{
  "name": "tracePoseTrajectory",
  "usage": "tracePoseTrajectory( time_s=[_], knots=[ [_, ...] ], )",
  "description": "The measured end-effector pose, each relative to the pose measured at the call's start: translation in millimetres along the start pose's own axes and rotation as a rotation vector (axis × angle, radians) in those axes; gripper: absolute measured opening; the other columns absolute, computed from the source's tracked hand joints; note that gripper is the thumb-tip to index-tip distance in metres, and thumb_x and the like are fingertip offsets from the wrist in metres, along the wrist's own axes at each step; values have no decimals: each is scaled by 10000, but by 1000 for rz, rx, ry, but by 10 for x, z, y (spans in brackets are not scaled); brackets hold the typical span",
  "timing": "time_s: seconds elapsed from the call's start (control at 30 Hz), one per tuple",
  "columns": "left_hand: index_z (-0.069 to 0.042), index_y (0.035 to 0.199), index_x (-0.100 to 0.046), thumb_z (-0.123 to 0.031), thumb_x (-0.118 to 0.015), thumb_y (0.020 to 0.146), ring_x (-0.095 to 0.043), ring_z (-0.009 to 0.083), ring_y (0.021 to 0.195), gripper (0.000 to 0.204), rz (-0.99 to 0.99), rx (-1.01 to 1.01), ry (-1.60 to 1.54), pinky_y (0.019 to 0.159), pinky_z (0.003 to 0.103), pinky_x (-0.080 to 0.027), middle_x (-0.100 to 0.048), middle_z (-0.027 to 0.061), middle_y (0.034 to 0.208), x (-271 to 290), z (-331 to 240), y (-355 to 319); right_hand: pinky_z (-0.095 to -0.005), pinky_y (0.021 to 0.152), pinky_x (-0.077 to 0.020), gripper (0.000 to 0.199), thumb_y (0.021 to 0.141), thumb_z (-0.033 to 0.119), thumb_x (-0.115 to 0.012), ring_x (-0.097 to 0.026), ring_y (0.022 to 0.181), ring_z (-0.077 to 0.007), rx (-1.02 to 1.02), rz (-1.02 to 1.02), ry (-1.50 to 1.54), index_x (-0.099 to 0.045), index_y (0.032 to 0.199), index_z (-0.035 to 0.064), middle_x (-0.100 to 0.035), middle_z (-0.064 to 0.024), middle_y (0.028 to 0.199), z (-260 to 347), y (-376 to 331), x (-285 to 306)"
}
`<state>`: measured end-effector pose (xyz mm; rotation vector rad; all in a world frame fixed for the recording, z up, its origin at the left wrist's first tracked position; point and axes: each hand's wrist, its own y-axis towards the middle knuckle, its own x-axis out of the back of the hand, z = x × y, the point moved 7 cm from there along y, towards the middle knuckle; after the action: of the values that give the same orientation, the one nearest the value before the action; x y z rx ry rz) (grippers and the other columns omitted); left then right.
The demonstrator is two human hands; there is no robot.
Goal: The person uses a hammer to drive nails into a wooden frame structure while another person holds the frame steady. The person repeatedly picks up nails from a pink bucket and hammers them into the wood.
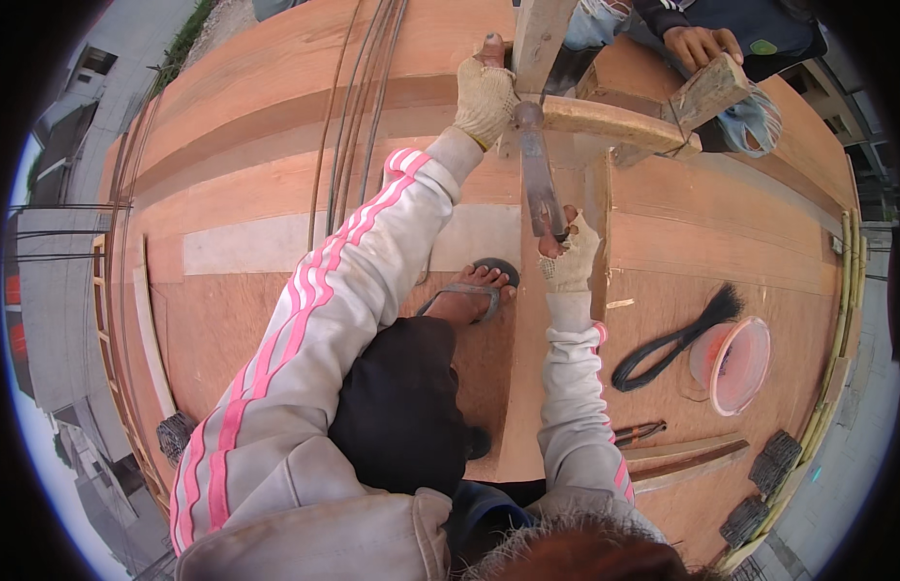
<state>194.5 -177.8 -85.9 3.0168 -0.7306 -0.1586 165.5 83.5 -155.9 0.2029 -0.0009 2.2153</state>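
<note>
Broad plywood deck underfoot, reddish sheets running out to the curved rim. On it, as landmark, a rough timber frame of nailed battens, upright post rising at its far side. Near side of the frame: a sandalled foot planted on the deck. Right of the frame and nearer: a coil of black tie wire just beside a pink plastic bowl. Left of the frame: a bundle of thin steel rods lying lengthwise. Far right corner of the frame: another person's hand gripping a batten end.

Hammer laid along the frame's near upright, head up at the joint, shaft running back toward the body.

Best done, judging by the set-up, with the frame kept pinned hard by foot and helper, the head seated square on the joint, force drawn straight along the shaft, not sideways.

Left hand, in a worn fingerless glove, arm stretched long and nearly straight, fingers curled and pressed against the post beside the hammer head; whether around it, cannot tell. Right hand, gloved alike, elbow bent close, fingers wrapped tight round the shaft's lower end
</note>
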Motion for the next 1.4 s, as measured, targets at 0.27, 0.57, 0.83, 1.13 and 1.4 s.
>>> tracePoseTrajectory(
  time_s=[0.27, 0.57, 0.83, 1.13, 1.4],
  knots=[
    [-15, 824, -630, -499, -472, 1073, -467, 111, 623, 567, -46, -50, -101, 569, 325, -425, -516, -4, 659, -58, -142, 43, -354, 587, -447, 214, 893, 177, -719, -526, 624, -173, 546, -224, -185, -570, 827, 39, -552, -46, 702, 748, -208, 265],
    [-8, 814, -655, -459, -471, 1077, -516, 119, 633, 553, -75, -43, -133, 580, 308, -449, -574, 4, 696, 22, -178, -40, -307, 594, -498, 144, 916, 156, -700, -610, 607, -179, 568, -114, 143, -671, 845, 35, -616, -67, 659, 907, -174, 244],
    [10, 909, -677, -462, -488, 1071, -547, 124, 625, 534, -67, 2, -215, 558, 310, -462, -589, 14, 705, 8, -220, -47, -343, 578, -471, 224, 928, 120, -671, -535, 577, -180, -90, -147, 169, -554, 770, 11, -562, -100, 670, 511, 47, 286],
    [46, 995, -710, -470, -488, 1064, -532, 119, 642, 566, -100, 5, 16, 594, 313, -439, -579, 10, 695, 43, -78, 33, -321, 582, -480, 199, 931, 121, -654, -626, 680, -187, 117, 26, -285, -562, 797, 5, -629, -94, 734, 67, 52, 91],
    [39, 948, -710, -472, -489, 1058, -533, 121, 638, 567, -84, -17, -210, 577, 309, -435, -580, 6, 688, -97, -237, -17, -311, 601, -500, 179, 952, 109, -617, -521, 557, -174, 398, -144, -78, -545, 822, 10, -534, -55, 665, 398, -118, 233]
  ],
)
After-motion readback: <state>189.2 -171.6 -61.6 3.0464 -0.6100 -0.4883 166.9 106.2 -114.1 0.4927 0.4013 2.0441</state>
